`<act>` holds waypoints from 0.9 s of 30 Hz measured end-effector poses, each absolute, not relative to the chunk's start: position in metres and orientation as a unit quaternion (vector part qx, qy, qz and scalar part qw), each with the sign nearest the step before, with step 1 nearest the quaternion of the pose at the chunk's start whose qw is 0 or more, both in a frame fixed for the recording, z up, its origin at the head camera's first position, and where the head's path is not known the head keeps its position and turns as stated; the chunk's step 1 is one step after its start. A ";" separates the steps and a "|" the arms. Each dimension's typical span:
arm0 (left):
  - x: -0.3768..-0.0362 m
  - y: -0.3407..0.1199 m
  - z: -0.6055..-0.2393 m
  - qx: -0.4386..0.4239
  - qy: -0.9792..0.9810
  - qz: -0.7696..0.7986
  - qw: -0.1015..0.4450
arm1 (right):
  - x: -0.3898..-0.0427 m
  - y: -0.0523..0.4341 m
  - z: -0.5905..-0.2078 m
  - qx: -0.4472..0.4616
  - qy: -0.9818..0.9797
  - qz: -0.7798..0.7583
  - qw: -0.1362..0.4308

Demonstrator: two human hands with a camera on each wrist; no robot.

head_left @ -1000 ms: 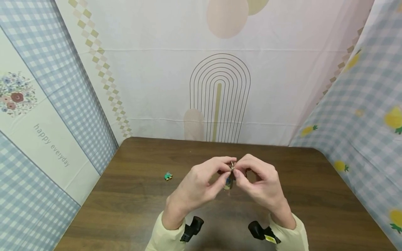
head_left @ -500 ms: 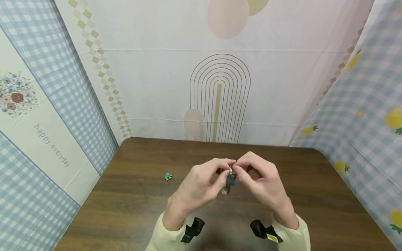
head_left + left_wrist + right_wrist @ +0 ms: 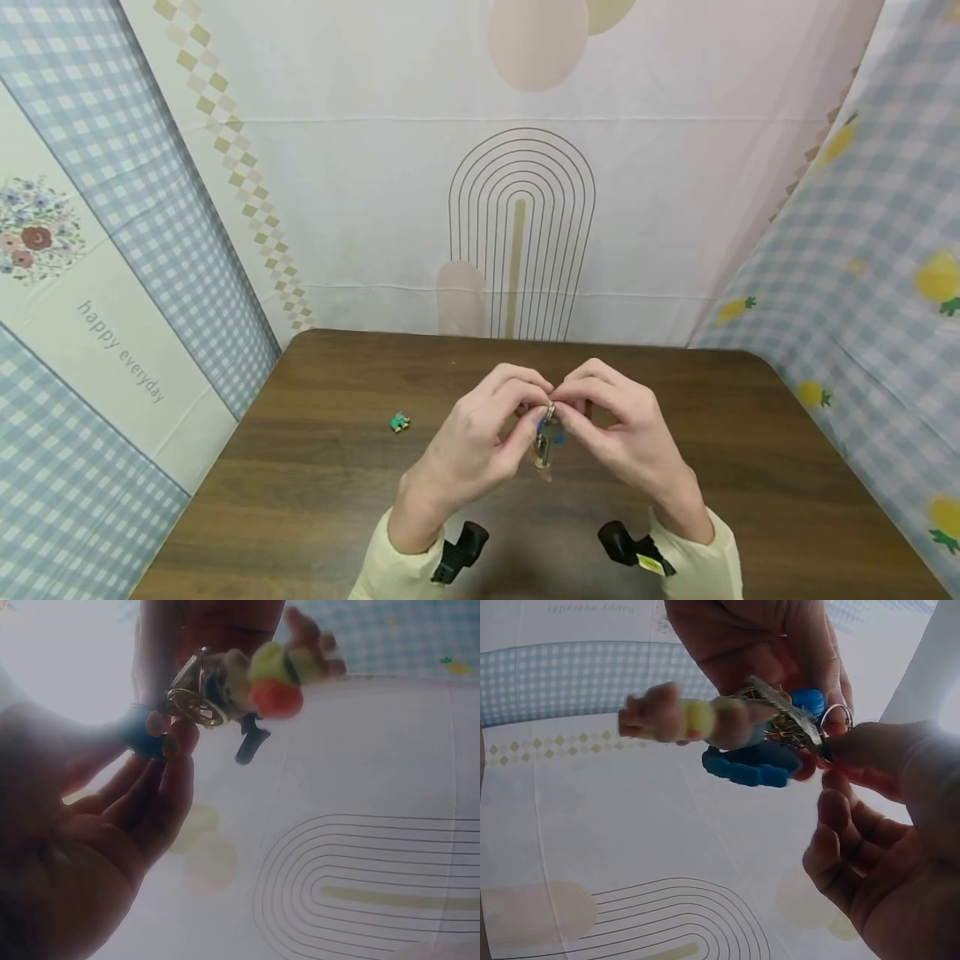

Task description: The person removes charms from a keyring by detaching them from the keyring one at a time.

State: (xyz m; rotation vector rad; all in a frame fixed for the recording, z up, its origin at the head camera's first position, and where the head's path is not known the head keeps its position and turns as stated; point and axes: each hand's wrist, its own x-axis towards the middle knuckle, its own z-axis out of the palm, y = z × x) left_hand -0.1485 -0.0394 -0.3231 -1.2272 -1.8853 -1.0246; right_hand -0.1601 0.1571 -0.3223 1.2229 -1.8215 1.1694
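Above the table, the left hand (image 3: 471, 442) and right hand (image 3: 628, 429) meet at the fingertips. Between them is a metal split ring (image 3: 835, 707), pinched by the right thumb and fingers. On the ring's left side, the left thumb and fingers grip the keychain bunch near a dark blue piece (image 3: 142, 731). Below the fingers dangles a key (image 3: 541, 454). The left wrist view shows a small figurine charm (image 3: 276, 697) in red and yellow-green, blurred. A flat blue charm (image 3: 750, 766) hangs beside the ring in the right wrist view. Fingers hide part of the ring.
On the brown wooden table (image 3: 322, 500), left of the hands, lies a small green charm (image 3: 400, 422) with yellowish bits. Behind the table hangs a pale patterned cloth (image 3: 360, 208). Checked cloths flank both sides. Black wrist cameras (image 3: 471, 543) sit at the sleeves.
Both hands stay together at nearly the same place. The left fingers have shifted up against the right fingertips. The hanging key and charms have swung and turned below the ring.
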 end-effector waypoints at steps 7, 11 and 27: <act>-0.147 -0.038 -0.322 -0.469 -0.722 -0.397 0.317 | -0.152 0.153 -0.313 0.442 -0.699 0.456 0.328; -0.147 -0.039 -0.323 -0.459 -0.732 -0.388 0.319 | -0.150 0.150 -0.309 0.438 -0.715 0.452 0.305; -0.140 -0.043 -0.327 -0.453 -0.747 -0.374 0.312 | -0.159 0.151 -0.333 0.434 -0.717 0.444 0.318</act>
